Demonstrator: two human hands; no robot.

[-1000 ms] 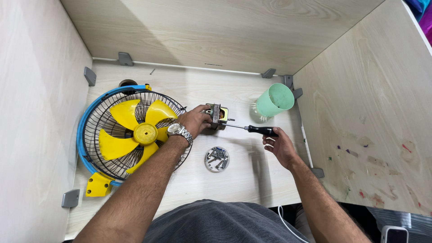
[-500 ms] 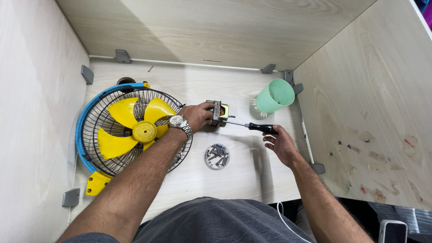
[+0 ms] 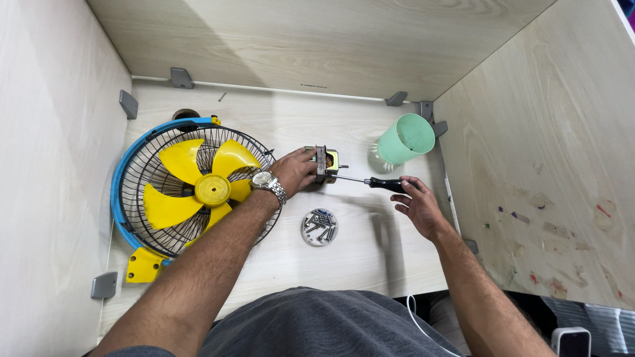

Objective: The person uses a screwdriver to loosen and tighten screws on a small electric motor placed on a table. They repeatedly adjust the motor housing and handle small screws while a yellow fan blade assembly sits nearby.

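Steadying the small motor, left hand grip clamped; right hand closed on screwdriver.

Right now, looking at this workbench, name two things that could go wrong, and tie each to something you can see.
1. The screwdriver points sideways into the small motor, which the left hand steadies. If the tip slips, it could jab those fingers.
2. The right hand holds only the handle's end, so control may be weak.
3. The dish of loose screws lies between the forearms; a bump could scatter them.
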